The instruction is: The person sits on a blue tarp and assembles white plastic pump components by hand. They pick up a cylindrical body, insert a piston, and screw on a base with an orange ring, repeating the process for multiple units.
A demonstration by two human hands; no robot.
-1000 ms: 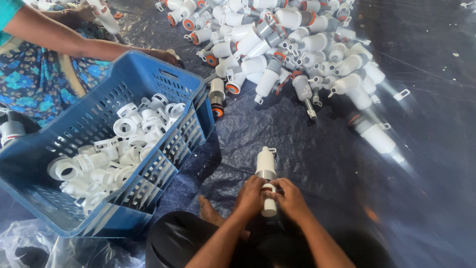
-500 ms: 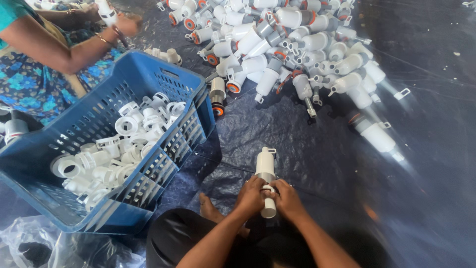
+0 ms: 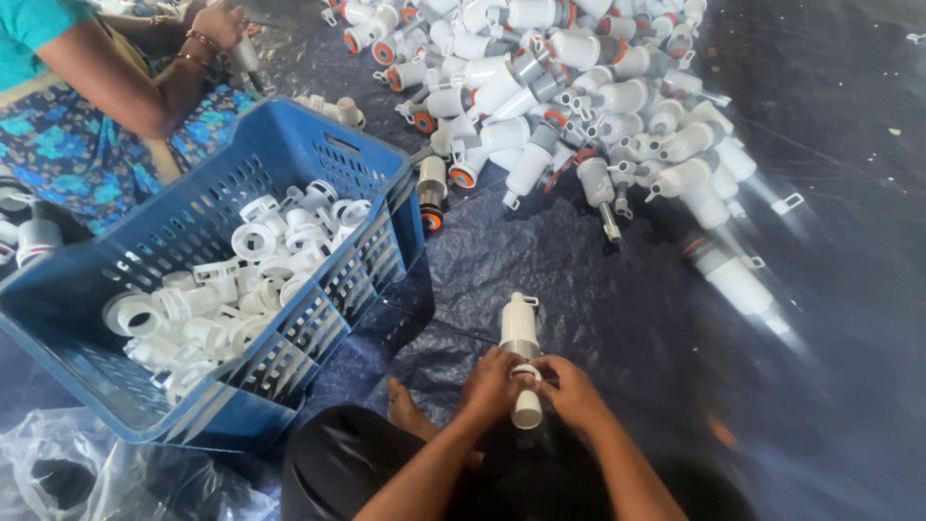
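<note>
Two hands on one white plastic tube (image 3: pixel 521 352) here, held low in the middle of the frame just above the dark blue tarp (image 3: pixel 598 280). The left hand (image 3: pixel 490 384) has its fingers curled around the lower part of the tube, and the right hand (image 3: pixel 569 389) pinches a small white ring (image 3: pixel 526 372) that sits on the tube near its bottom end. Both grips look snug, fingers mostly closed.

One blue plastic crate (image 3: pixel 241 289) sits to the left, tilted a bit, with a heap of white rings and caps (image 3: pixel 231 299) inside, too jumbled to count, I'd guess a few dozen. At the top there's a big pile of white tubes with grey and orange ends (image 3: pixel 550 87), easily thirty plus, lying every which way. One more tube (image 3: pixel 431 191) lies alone beside the crate's corner.

A second person (image 3: pixel 87 106) in a teal top and blue floral cloth sits top left, one hand raised behind the crate. A crumpled clear plastic bag (image 3: pixel 106 473) lies bottom left.
</note>
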